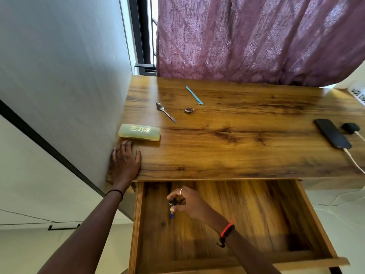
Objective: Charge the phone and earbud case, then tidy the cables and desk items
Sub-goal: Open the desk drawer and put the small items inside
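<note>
Head view: your right hand pinches a small dark item over the open drawer, your left hand lies flat at the front-left corner of the desk; a loose pinch could drop it askew.

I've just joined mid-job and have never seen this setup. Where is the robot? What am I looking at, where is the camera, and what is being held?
There is no robot: a person works with two bare hands. The one picture comes from a wide-angle camera worn on the head, looking forward and down.

The left hand lies flat on the front left corner of the wooden desk. The right hand is inside the open wooden drawer, pinching a small dark item that is too blurred to identify; a blue tip shows below it.

On the desk lie a yellowish translucent case, a metal spoon, a small metal ring-like piece, a teal pen, a black phone and a dark earbud case. The last two each have a white cable attached.
</note>
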